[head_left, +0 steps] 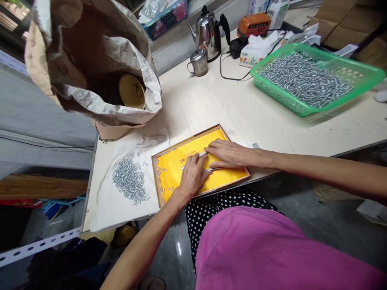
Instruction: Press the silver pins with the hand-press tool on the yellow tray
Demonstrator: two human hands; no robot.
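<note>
A shallow wooden-rimmed tray (185, 142) with a yellow bottom lies at the table's front edge. Over its middle, my left hand (192, 176) and my right hand (226, 154) face each other with fingers bent. Between them run a thin silvery strip (202, 154) and, nearer to me, a second one; fingertips of both hands press on their ends. Whether these are rows of small pins or solid pieces, I cannot tell. Loose small metal pins (161, 169) lie along the tray's left side. Left of the tray, a pile of the same pins (128, 179) rests on white cloth.
A large open sack (99, 108) with a yellow scoop (132, 91) inside stands at the back left. A green basket (281, 102) of metal pins sits at the right. Behind are a steel kettle (208, 34), a metal cup (199, 64) and an orange battery (253, 25) with a cable.
</note>
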